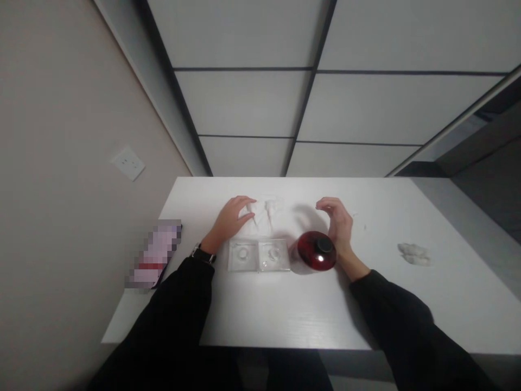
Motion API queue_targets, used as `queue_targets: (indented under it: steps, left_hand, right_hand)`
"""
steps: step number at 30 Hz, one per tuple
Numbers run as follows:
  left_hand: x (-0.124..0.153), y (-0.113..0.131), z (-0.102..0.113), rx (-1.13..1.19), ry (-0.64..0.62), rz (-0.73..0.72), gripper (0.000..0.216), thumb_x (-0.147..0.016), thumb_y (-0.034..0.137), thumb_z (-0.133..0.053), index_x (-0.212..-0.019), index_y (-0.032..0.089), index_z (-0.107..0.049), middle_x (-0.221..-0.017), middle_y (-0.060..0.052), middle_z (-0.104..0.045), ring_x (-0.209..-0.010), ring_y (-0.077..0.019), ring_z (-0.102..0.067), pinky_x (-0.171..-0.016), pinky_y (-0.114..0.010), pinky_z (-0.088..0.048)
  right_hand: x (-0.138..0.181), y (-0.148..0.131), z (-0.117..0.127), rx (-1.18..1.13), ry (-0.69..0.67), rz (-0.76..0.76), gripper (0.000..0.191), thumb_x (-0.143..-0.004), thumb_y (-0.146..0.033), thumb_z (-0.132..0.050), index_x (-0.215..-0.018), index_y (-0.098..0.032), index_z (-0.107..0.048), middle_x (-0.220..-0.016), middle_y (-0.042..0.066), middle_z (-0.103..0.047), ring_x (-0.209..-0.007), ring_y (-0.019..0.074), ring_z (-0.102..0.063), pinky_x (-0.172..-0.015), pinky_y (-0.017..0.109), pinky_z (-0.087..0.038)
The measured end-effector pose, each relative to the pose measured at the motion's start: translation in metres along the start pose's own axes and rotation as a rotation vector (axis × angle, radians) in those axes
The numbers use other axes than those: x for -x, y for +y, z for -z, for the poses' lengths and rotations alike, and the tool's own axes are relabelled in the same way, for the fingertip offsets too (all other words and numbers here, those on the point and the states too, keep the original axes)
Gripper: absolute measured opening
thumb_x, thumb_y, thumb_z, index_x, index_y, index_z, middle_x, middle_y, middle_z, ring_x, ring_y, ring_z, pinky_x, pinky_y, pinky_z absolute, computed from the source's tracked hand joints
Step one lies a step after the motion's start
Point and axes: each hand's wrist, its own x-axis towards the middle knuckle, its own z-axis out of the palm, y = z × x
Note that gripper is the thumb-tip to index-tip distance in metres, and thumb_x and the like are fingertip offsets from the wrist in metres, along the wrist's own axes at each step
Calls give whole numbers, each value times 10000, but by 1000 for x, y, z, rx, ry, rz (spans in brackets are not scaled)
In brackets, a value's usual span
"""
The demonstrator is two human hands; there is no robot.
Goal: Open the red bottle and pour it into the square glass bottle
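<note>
My left hand [232, 218] rests on the white table [285, 304], its fingers curled over the edge of a white tissue [264, 214] on which two small clear pointed pieces lie. My right hand [338, 224] hovers with fingers curved and apart, holding nothing, just behind a dark red bottle with a black cap [316, 250]. A clear plastic case with two round wells [259, 255] lies flat in front of the tissue, left of the bottle. A watch sits on my left wrist. Both arms wear black sleeves.
A blurred flat object [154, 254] lies at the table's left edge by the beige wall. A crumpled white wad [413, 253] sits at the right. A wall socket [128, 163] is on the left wall. Panelled white wall stands behind the table.
</note>
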Motion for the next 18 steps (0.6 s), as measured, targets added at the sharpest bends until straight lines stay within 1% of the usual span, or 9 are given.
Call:
queue_targets:
  steps: [4, 8, 11, 14, 16, 18]
  left_hand:
    - [0, -1, -2, 40, 54, 44, 313, -993, 297, -656, -1288, 214, -714, -1327, -107, -755, -1274, -285, -667, -1182, -515, -497]
    - [1, -3, -1, 122, 146, 85, 283, -922, 280, -740, -1196, 209, -754, -1268, -95, -783, -1228, -279, -699, -1178, -502, -508]
    - [2, -4, 2, 223, 260, 128, 375, -920, 293, -727, -1276, 176, -726, -1285, -123, -767, -1174, -253, -731, -1125, -458, -555]
    - [4, -3, 7, 338, 366, 173, 489, -946, 350, -687, -1391, 150, -657, -1349, -160, -724, -1067, -211, -773, -987, -370, -627]
    - [6, 0, 9, 399, 427, 193, 508, -945, 391, -683, -1383, 135, -656, -1416, -185, -681, -1045, -204, -786, -944, -339, -638]
    - [11, 5, 12, 445, 477, 207, 505, -930, 420, -699, -1340, 127, -675, -1447, -196, -664, -1058, -212, -789, -939, -329, -637]
  right_hand:
    - [-11, 11, 3, 25, -18, -10, 480, -1049, -617, -464, -873, -242, -707, -942, 50, -670, -856, 213, -620, -810, 399, -521]
    - [-15, 16, 8, 63, -24, -31, 502, -1047, -630, -470, -869, -230, -716, -889, 33, -651, -782, 191, -596, -775, 374, -494]
    - [-18, 19, 12, 96, -29, -38, 508, -1034, -645, -487, -855, -228, -716, -848, 32, -637, -772, 193, -588, -764, 367, -485]
    - [-20, 21, 16, 126, -28, -48, 529, -1025, -669, -473, -844, -231, -709, -824, 36, -634, -751, 197, -581, -743, 365, -484]
    - [-22, 23, 18, 143, -32, -56, 543, -1021, -681, -459, -842, -232, -707, -809, 39, -633, -747, 202, -579, -740, 368, -485]
    - [-23, 25, 18, 157, -41, -62, 547, -1015, -687, -453, -845, -233, -706, -799, 41, -633, -751, 208, -582, -742, 372, -488]
